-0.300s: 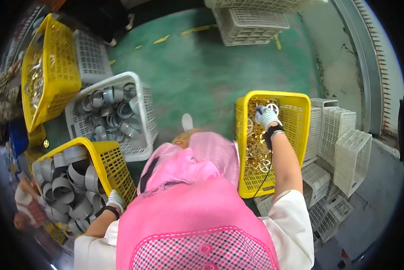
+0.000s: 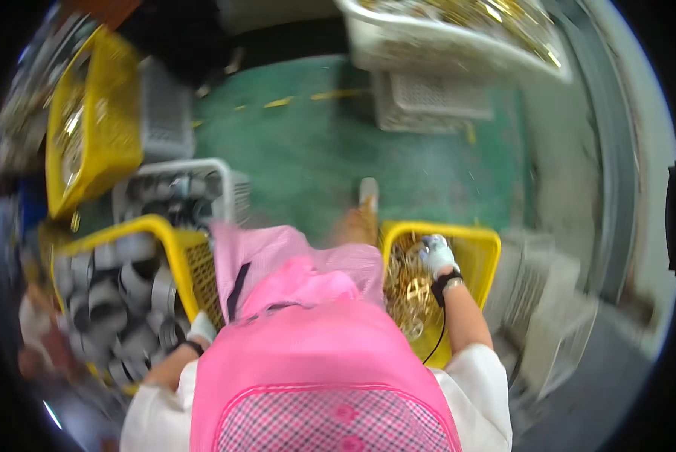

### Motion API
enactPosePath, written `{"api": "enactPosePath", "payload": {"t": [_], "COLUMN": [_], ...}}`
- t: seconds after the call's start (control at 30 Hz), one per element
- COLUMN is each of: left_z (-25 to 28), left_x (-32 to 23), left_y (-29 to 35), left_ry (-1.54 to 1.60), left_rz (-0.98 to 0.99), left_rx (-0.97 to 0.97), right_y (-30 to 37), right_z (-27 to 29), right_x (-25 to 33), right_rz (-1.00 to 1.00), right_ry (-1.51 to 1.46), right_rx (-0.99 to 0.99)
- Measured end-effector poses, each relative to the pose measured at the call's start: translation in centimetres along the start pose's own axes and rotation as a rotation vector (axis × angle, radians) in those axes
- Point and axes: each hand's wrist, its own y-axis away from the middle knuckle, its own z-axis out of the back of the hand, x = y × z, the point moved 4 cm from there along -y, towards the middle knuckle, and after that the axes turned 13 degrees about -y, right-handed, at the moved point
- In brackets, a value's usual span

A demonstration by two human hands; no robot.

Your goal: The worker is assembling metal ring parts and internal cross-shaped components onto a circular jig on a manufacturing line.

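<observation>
Yellow plastic, perforated: the right basket [image 2: 488,275] stands beside your right leg, with gold parts [image 2: 407,294] heaped along its left side; your gloved right hand [image 2: 437,258] is over the far part of that heap, its fingers too blurred to tell whether they pinch a part or lie spread. Your gloved left hand [image 2: 202,328] is at the near right corner of the left basket [image 2: 173,248], apparently against it; its grip cannot be told. Judged by contents, handling appears under way and unfinished; gold parts lie loose under your right hand, and no completed lot can be made out. Materials: the gold parts are shiny, thin and openwork, some ring-shaped; the grey rings [image 2: 108,309] filling the left basket are smooth, broad-walled and piled at all angles; the green floor [image 2: 292,151] is glossy.
</observation>
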Motion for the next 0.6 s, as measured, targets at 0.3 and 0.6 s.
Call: {"api": "enactPosePath", "payload": {"t": [0.3, 0.6], "left_z": [30.3, 46.4], "left_x": [13.0, 13.9], "left_y": [9.1, 17.2], "left_ry": [-0.098, 0.395], "left_rz": [0.197, 0.288], "left_rx": [0.095, -0.161], "right_y": [1.2, 2.0], "right_z": [14.9, 7.7], "right_x": [41.6, 44.3], "right_rz": [1.825, 2.039], "right_ry": [-0.011, 0.774], "right_rx": [0.290, 0.522]}}
